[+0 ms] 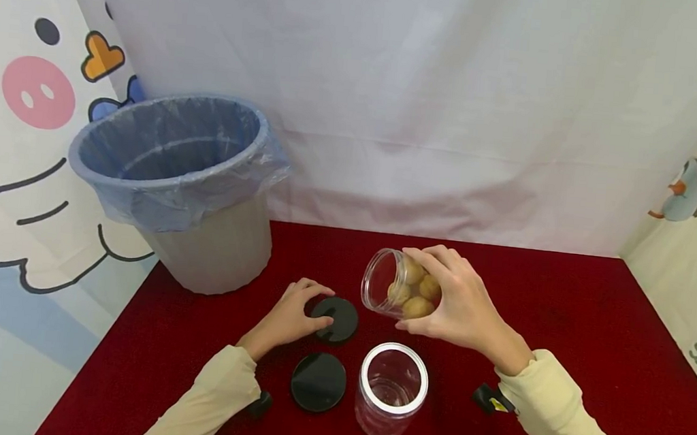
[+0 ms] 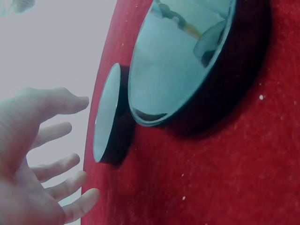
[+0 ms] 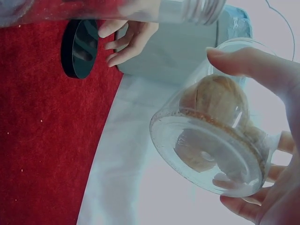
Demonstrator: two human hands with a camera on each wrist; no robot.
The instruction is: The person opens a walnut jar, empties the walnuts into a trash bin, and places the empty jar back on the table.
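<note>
My right hand (image 1: 461,301) grips a clear plastic jar (image 1: 380,285) above the table, tipped on its side with its open mouth to the left. Several walnuts (image 1: 418,308) lie inside it; the right wrist view shows them behind the jar's round base (image 3: 206,159). An upright clear jar (image 1: 384,425) with a white-ringed open mouth stands nearer me. My left hand (image 1: 291,315) hovers at the farther black lid (image 1: 340,319), thumb and fingers spread over its left edge. In the left wrist view those fingers hold nothing. The nearer black lid (image 1: 318,382) lies flat beside the upright jar.
A grey bin (image 1: 223,248) with a blue liner bag stands at the back left of the red-covered table (image 1: 562,316). White cloth (image 1: 455,116) hangs along the back. Printed cartoon curtains (image 1: 38,172) close off the left and right sides.
</note>
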